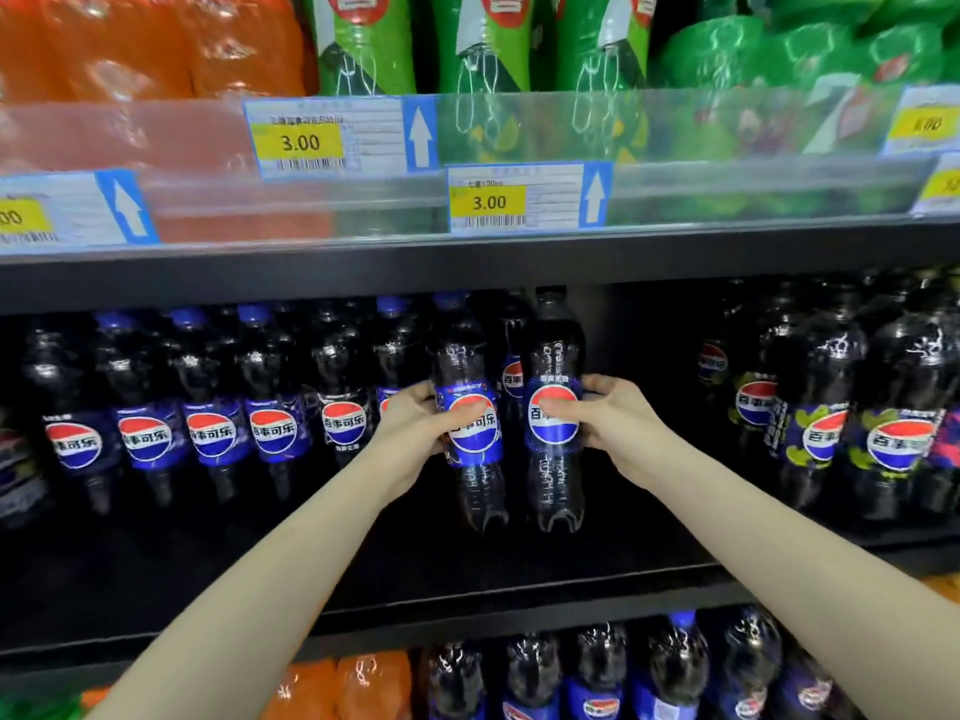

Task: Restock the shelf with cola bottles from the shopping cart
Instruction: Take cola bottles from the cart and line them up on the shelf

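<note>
— What are we holding?
— Our left hand (415, 423) wraps a blue-cap bottle (470, 407); our right hand (613, 423) wraps a black-cap bottle (553, 407), thumbs across the labels, both upright and touching.
— Room?
— A bare gap on the shelf (467, 579) to our right, front edge clear. Cola rows (208, 407) flank both sides.

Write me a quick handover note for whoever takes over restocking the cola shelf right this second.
Left hand: grips a blue-cap cola bottle at its label.
Right hand: grips a black-cap cola bottle at its label.
Both bottles are upright, side by side, at the front of the middle shelf, beside the cola row on the left.
Done: the row to the left is filled.
Left: seat these two in the gap, release, fetch more. The cart is out of view.
</note>
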